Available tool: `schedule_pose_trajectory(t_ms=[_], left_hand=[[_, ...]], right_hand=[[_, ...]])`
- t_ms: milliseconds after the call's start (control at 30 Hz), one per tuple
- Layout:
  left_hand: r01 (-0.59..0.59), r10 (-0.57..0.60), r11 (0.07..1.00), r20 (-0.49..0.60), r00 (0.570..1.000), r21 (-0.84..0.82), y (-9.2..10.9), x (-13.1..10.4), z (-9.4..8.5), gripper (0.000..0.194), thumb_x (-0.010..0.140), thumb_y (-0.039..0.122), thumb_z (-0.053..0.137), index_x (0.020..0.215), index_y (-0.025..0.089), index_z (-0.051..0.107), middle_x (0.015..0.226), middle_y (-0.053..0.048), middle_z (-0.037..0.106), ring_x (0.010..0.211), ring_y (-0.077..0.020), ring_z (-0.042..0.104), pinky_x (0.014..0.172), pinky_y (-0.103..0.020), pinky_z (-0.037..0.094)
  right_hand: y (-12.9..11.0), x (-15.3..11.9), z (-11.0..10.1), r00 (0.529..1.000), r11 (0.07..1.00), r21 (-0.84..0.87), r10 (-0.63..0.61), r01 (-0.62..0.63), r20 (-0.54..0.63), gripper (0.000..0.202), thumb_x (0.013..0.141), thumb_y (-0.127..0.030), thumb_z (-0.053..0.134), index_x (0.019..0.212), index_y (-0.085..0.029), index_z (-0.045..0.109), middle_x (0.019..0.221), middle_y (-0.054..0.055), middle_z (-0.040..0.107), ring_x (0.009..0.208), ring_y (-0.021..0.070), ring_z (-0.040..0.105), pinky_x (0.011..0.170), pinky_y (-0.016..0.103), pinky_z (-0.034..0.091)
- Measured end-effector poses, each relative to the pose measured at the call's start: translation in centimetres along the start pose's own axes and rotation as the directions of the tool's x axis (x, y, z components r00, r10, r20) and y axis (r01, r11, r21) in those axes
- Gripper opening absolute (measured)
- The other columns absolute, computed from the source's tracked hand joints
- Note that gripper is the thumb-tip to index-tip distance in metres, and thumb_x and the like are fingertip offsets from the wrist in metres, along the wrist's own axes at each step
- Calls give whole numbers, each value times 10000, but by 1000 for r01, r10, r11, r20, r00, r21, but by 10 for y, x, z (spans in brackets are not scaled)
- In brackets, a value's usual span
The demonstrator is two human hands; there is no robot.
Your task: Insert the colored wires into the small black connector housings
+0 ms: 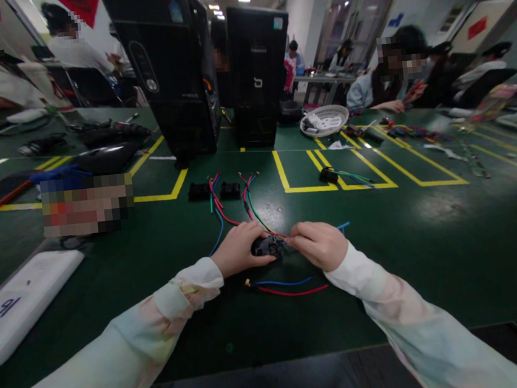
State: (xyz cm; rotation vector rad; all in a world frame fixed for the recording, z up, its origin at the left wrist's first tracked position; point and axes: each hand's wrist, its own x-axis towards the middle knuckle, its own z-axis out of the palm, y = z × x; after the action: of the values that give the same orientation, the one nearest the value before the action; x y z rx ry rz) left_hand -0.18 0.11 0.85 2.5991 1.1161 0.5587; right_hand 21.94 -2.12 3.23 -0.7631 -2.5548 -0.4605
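Observation:
A small black part (266,248) sits between the thumb and fingers of my left hand (240,249), low over the green table. My right hand (320,244) is pinched at its right side, on the end of thin coloured wires (268,229) that run up and away. A blue piece (344,227) shows just beyond my right hand. In front of both hands lie a blue wire (285,283) and a red wire (295,293) with a brass-coloured end at their left. Two black blocks (199,192) (230,190) lie behind, beside more red, blue and green wires (218,207).
Two black computer towers (167,74) (258,75) stand at the back. A white basket (324,120) and a black part with green and blue wires (328,175) are to the right. A white case (26,302) lies left. People sit at tables beyond.

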Motion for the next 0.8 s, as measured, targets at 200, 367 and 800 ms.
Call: schedule_pose_trajectory(t_ms=[200,367,800], left_hand=[[-18,18,1000,-11,1000,14,-1,0,-1,341,680,456,634,831,184,493,890,-34,523,831,-205,484,722,-312,385],[-16,17,998,-16,1000,60,1,-2,0,338,718,473,586,842,176,484,897,-49,508,844,-213,470,742,-328,382],[12,-12,1000,0,1000,-4,1,0,2,386,708,520,597,880,187,504,906,-44,534,848,-214,461,730,-323,373]], right_hand=[[-1,2,3,1000,999,41,28,-27,-14,253,895,-173,368,817,-160,608,772,50,567,660,117,490,584,229,348],[0,3,4,997,989,133,66,-72,50,263,897,-218,382,731,-157,577,792,41,560,615,92,484,556,205,354],[-1,0,4,999,999,25,38,-38,-13,235,896,-188,382,830,-164,606,797,51,554,649,115,465,582,229,337]])
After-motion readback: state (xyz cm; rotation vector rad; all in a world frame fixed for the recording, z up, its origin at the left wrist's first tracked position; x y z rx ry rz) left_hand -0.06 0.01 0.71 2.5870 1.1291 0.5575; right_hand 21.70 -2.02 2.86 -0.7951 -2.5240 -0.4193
